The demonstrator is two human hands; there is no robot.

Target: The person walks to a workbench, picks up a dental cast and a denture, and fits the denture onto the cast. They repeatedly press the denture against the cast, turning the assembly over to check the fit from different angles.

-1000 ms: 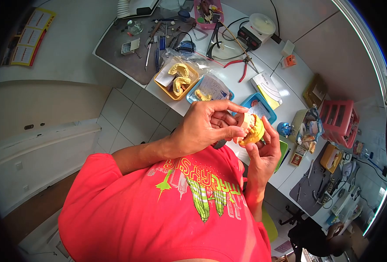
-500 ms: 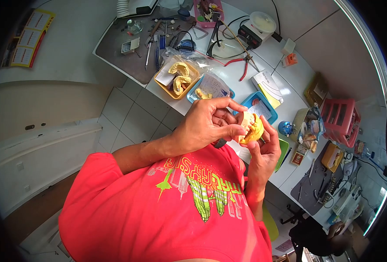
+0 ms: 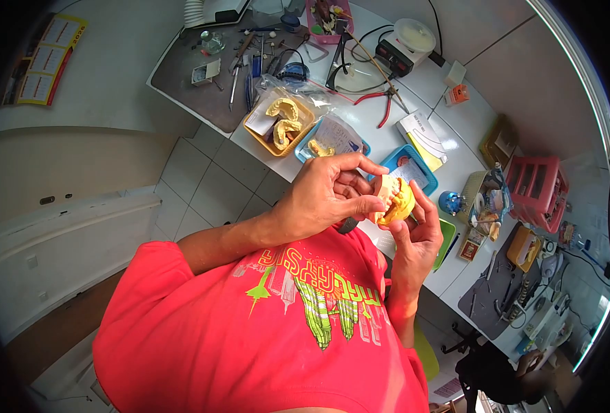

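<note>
Mid-frame, the left hand pinches the yellow dental cast from the side, fingertips closed on it; the right hand grips it from below, likely steadying it for close inspection; spare casts wait in the orange tray, upper centre.

the cast is a small dental model: a yellow stone lump with a pale pink part on its upper left side. it is held up in the air before the chest, over the near edge of the counter, and tilted. the left hand pinches its left side between thumb and fingers. the right hand cups it from below and from the right.
</note>
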